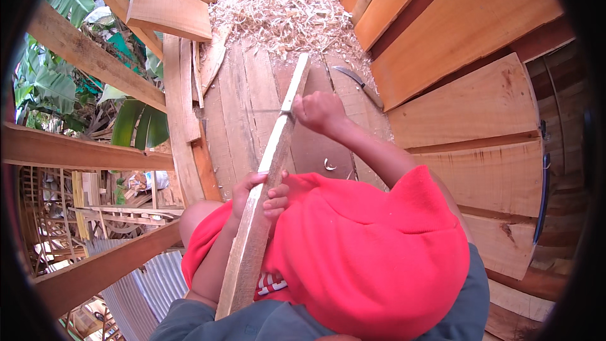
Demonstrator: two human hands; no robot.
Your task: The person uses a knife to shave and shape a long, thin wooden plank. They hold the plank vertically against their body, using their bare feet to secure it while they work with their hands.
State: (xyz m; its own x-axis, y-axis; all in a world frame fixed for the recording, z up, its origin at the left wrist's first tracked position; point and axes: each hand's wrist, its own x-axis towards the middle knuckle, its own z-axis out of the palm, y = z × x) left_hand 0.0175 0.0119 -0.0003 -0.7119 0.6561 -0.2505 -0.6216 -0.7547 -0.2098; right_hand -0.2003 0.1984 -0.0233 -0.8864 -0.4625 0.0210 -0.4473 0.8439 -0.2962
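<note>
A long wooden stick (pixel 243 259) with pale shaved faces slants from my lap up toward the far floor. My left hand (pixel 260 197) is closed around its middle. Farther up, my right hand (pixel 319 112) makes a fist on the handle of a knife (pixel 265 112). Its thin, slightly blurred blade crosses the stick and points left; the handle is hidden in my fingers. A curved blade with a wooden handle (pixel 360 83) lies on the floorboards beyond my right hand.
Wood shavings (pixel 284 16) are heaped at the far end of the plank floor (pixel 243 98). A thick wooden block (pixel 169 9) rests at the far left by the slatted railing (pixel 95 57). Wide boards (pixel 461 101) wall the right side. Red cloth (pixel 360 246) covers my lap.
</note>
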